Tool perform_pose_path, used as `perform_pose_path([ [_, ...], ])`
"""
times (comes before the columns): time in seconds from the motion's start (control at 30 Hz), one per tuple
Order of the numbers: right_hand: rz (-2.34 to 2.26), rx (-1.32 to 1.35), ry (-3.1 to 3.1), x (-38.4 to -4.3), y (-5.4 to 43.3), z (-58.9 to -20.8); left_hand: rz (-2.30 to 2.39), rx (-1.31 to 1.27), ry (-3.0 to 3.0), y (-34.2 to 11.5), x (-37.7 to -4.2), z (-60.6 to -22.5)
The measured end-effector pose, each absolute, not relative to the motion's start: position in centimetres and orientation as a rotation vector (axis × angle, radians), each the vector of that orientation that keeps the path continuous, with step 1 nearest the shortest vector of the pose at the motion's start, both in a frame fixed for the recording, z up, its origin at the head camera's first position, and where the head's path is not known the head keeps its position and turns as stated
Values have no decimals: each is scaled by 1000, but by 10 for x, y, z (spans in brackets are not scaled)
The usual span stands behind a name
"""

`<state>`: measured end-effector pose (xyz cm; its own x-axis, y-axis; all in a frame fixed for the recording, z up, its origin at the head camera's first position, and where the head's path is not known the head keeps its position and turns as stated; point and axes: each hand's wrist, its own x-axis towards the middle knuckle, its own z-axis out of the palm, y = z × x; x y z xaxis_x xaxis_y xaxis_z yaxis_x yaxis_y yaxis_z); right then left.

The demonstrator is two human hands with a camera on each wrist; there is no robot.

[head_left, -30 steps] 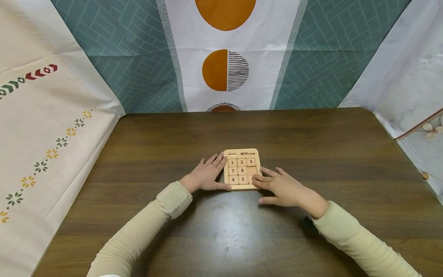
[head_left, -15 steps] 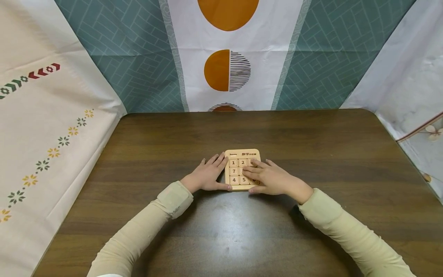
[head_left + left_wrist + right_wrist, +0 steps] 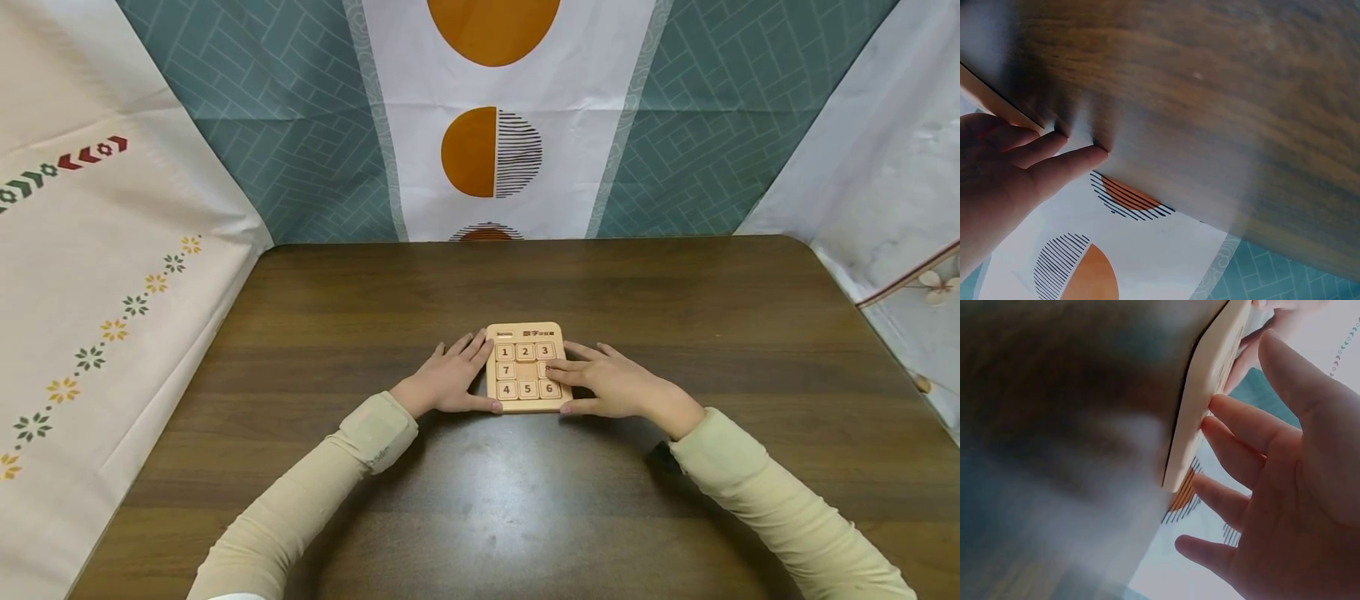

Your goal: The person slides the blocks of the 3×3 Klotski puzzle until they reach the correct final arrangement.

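A wooden number slide puzzle [image 3: 492,367] lies flat in the head view. Its top row reads 1, 2, 3 and its bottom row 4, 5, 6. In the middle row, tile 7 [image 3: 506,370] is at the left, a gap [image 3: 527,371] at the centre, and tile 8 [image 3: 548,368] at the right, partly covered. My left hand [image 3: 446,383] rests along the board's left side, fingers spread, thumb at the lower left corner. With extended fingers my right hand [image 3: 618,390] touches tile 8, its thumb near the lower right corner. The right wrist view shows the board edge-on beside the fingertips.
The puzzle lies on a brown wooden table [image 3: 360,292]. Behind the table hangs a teal and white cloth [image 3: 420,192] with orange circles. A white cloth with floral trim [image 3: 127,350] hangs at the left, and a pale patterned cloth [image 3: 885,200] at the right.
My right hand has reached left over the puzzle, then drawn back right. Tile 8 has slid from the centre to the right, so the gap is now central. My left hand stays put.
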<state>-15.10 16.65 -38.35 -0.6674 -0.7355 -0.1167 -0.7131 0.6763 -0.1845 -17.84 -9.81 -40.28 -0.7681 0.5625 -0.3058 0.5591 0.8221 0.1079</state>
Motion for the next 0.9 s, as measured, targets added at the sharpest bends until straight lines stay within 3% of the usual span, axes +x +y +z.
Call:
perform_pose_path([
  [0.57,-141,-1283,2632,-161,120,-382,14,842,2676,-98,-180,-404],
  [0.9,-103,-1244,2655,-162,136,-382,20,829,2665,-98,-180,-402],
])
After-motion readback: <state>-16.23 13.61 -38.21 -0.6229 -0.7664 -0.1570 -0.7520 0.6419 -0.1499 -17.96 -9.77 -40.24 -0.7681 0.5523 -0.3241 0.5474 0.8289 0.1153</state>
